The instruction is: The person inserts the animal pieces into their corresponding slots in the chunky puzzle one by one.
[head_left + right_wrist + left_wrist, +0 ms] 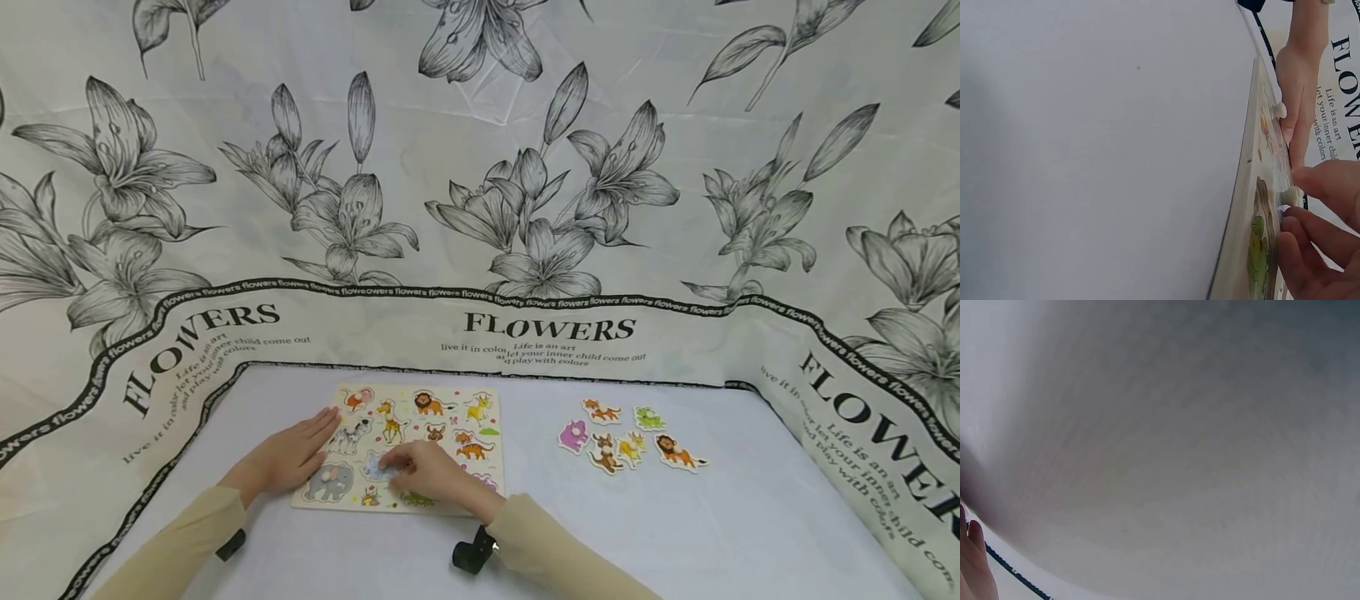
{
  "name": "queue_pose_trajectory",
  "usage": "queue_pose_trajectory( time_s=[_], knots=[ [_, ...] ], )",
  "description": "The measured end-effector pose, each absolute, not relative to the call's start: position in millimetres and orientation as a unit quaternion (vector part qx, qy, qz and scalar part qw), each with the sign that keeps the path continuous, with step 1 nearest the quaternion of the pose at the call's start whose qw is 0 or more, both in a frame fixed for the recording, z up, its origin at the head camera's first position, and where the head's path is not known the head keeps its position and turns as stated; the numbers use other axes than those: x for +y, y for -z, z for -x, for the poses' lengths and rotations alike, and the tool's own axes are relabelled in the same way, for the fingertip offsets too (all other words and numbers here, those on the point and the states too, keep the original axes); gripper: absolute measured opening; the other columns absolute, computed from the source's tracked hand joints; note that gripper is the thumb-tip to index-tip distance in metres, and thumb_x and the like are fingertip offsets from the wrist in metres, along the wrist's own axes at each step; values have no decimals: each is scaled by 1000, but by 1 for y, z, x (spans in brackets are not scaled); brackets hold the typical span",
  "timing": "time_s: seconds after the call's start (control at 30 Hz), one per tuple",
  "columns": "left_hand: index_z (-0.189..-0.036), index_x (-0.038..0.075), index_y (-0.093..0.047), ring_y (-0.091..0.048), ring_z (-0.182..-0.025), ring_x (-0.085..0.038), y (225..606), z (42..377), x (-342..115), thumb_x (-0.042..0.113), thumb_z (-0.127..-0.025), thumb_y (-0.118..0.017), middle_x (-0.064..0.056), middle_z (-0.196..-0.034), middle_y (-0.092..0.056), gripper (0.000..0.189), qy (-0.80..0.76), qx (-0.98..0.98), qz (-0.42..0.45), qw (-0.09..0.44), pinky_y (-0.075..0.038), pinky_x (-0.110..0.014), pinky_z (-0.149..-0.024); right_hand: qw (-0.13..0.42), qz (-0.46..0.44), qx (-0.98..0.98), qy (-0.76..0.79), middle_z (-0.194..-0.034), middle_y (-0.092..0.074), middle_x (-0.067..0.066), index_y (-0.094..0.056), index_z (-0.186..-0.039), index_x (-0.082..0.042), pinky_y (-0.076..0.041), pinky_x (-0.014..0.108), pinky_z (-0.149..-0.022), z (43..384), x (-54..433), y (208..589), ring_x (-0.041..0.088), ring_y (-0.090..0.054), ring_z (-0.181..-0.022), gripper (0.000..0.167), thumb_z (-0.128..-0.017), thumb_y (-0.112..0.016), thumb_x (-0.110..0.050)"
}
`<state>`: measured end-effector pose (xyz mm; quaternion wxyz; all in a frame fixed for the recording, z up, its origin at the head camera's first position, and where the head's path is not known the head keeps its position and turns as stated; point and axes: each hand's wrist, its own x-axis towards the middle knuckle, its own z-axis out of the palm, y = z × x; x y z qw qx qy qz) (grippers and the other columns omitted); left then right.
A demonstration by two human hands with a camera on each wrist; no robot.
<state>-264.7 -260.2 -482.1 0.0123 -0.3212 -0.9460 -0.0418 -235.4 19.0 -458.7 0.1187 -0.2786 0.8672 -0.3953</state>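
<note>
A wooden animal puzzle board (397,509) lies on the white table. My left hand (288,454) rests with straight fingers on its left edge, beside the zebra (351,435) and above the grey elephant piece (330,483). Over the lower middle of the board, my right hand (427,475) has its fingers at a light blue puzzle piece (375,467). In the right wrist view, thumb and curled fingers close around that piece's pale knob (1288,197). The blue animal's kind is partly covered. The left wrist view is mostly a blurred pale surface, with fingers (975,562) at the corner.
To the board's right lie several loose pieces: a purple hippo (573,436), an orange tiger-like animal (602,410), a green animal (649,418), a brown animal (604,455), a yellow goat-like animal (632,448) and a lion (680,451). Flower-printed cloth (555,333) rises behind.
</note>
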Motion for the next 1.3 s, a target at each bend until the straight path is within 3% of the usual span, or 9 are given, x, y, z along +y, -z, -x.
queue_pose_trajectory(
  time_s=[0.3, 0.4, 0.43, 0.63, 1.1, 1.3],
  knots=[
    [-145, -2, -38, -35, -141, -35, 485, 264, -262, 28, -100, -44, -20, -152, -36, 55, 42, -941, 333, 37, -31, -41, -117, 137, 290, 843, 433, -113, -69, 3, -70, -114, -14, -52, 14, -85, 232, 35, 469, 9, -66, -100, 28, -87, -69, -10],
    [-144, -3, -38, -35, -140, -35, 486, 264, -261, 27, -99, -45, -20, -151, -37, 54, 45, -940, 335, 46, -31, -41, -117, 134, 296, 833, 447, -115, -69, 3, -70, -115, -13, -52, 15, -86, 231, 43, 469, 12, -66, -103, 28, -87, -69, -8],
    [-143, -5, -39, -37, -138, -38, 484, 263, -260, 25, -99, -46, -21, -151, -37, 54, 43, -941, 334, 41, -37, -47, -112, 131, 298, 832, 450, -115, -69, 3, -69, -115, -13, -53, 15, -86, 230, 46, 469, 12, -66, -103, 28, -88, -68, -8],
    [-144, -4, -38, -36, -139, -37, 484, 263, -260, 25, -98, -46, -20, -152, -36, 54, 37, -943, 328, 38, -36, -46, -113, 121, 287, 829, 464, -118, -67, 0, -68, -116, -13, -53, 18, -88, 229, 66, 466, 13, -63, -107, 27, -89, -66, -8],
    [-145, -4, -37, -35, -140, -37, 483, 261, -261, 24, -99, -45, -20, -153, -34, 54, 46, -944, 326, 35, -34, -46, -114, 54, 290, 837, 461, -116, -68, 8, -68, -114, -6, -55, 24, -85, 238, 108, 467, 27, -64, -103, 27, -87, -66, -4],
    [-144, -4, -38, -35, -140, -37, 485, 262, -262, 24, -99, -45, -20, -152, -35, 54, 46, -942, 329, 40, -34, -46, -114, 42, 268, 844, 463, -117, -68, 9, -68, -116, -5, -57, 28, -86, 238, 129, 466, 27, -64, -102, 29, -87, -67, -5]
  ],
)
